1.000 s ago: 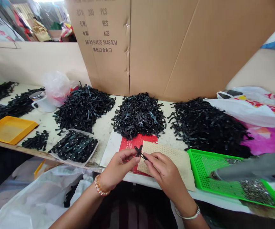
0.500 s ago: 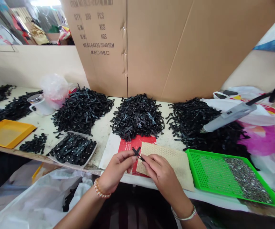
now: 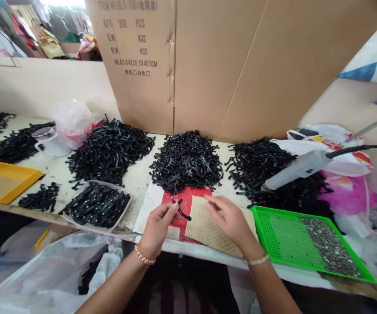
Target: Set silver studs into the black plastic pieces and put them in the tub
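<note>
My left hand (image 3: pixel 160 224) pinches small black strip-shaped parts (image 3: pixel 184 214) between thumb and fingertips. They look like two pieces crossed near one end, above a red and white sheet (image 3: pixel 188 200). To the right, my right hand (image 3: pixel 226 216) is empty with its fingers apart, over a cream textured mat (image 3: pixel 204 231). Its fingers are slightly blurred. Just behind the hands lies a heap of similar black parts (image 3: pixel 186 161). A green tray (image 3: pixel 280 235) of small shiny metal pieces (image 3: pixel 332 246) stands right of my right hand.
A grey electric screwdriver (image 3: pixel 296 170) hangs over the right black heap (image 3: pixel 257 161). Left are another heap (image 3: pixel 100 150), a clear tub of black parts (image 3: pixel 98 205), a yellow tray (image 3: pixel 8 181) and a white mug (image 3: pixel 53 141). A tall cardboard sheet (image 3: pixel 224 65) stands behind.
My right hand has let go of the black parts and moved right and slightly up. My left hand keeps them, a little further left. The screwdriver has swung left in view.
</note>
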### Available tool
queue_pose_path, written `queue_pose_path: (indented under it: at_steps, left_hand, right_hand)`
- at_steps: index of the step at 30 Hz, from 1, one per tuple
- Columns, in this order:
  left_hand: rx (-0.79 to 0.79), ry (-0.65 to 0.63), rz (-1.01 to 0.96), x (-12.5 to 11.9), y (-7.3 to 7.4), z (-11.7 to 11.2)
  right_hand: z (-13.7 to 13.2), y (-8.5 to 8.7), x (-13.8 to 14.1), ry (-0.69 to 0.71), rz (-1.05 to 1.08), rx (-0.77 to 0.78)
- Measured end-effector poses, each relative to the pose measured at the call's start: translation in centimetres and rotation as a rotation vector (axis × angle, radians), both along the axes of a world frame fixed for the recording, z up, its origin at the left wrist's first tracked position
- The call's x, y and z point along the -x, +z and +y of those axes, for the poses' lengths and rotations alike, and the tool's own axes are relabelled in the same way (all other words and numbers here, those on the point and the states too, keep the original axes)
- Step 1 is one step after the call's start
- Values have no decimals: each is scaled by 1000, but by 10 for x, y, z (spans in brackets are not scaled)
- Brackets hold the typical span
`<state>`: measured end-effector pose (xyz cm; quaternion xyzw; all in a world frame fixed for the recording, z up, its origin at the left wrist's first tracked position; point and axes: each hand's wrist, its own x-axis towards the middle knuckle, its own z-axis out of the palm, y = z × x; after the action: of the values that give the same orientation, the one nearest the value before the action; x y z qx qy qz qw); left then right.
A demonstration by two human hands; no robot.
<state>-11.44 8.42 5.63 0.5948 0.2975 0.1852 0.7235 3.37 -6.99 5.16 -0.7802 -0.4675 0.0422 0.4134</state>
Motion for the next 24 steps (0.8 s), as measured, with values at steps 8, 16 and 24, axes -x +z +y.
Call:
queue_pose_path:
  at_steps: [8,16,24]
  left_hand:
    - [80,-50,22,4,-6,6]
    - [-32,-232,38,-1,-22,21]
    - [17,-332,-118,-7,1,4]
  right_hand:
    - [35,-37,-85,-279,-93,403]
    - [14,-26,-85,-354,203,272]
    - [21,3,22,-127,1125,-269]
